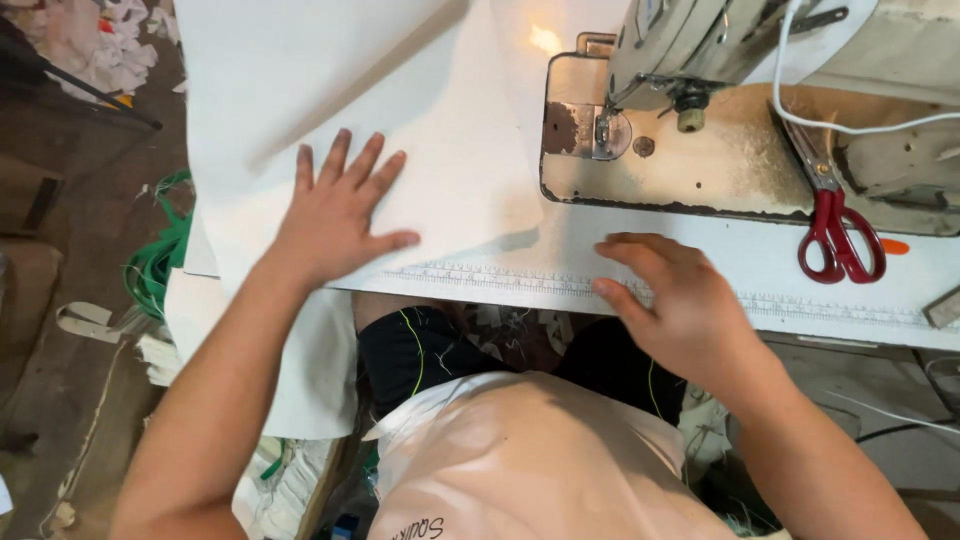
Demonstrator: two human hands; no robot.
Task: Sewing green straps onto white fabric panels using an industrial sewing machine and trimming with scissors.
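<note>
White fabric sheet [440, 150] lies flat across the sewing table [760, 265], under both hands; its left portion hangs over the table edge beside the person's knee. Left hand [335, 215]: palm down on the fabric, fingers spread wide and straight, thumb pointing right. It presses and grips nothing. Right hand [670, 300]: set at the near table edge, fingers loosely curled and together, tips resting on the white surface where the fabric's right border meets the table. Whether anything is pinched beneath them cannot be told.

A measuring tape strip [500, 278] runs along the near table edge, passing just below the left thumb and under the right fingers. Beyond the right fingertips stands the sewing machine [700, 50] on its worn, stained metal bed [720, 170]; the presser foot [605, 135] sits above and slightly left of those fingertips, clear of the fabric's edge. Red-handled scissors [835, 225] lie well to the right of the right hand, blades pointing away. A white cable [860, 125] crosses the bed above them. Green strapping [155, 260] lies on the floor, left of the left wrist.
</note>
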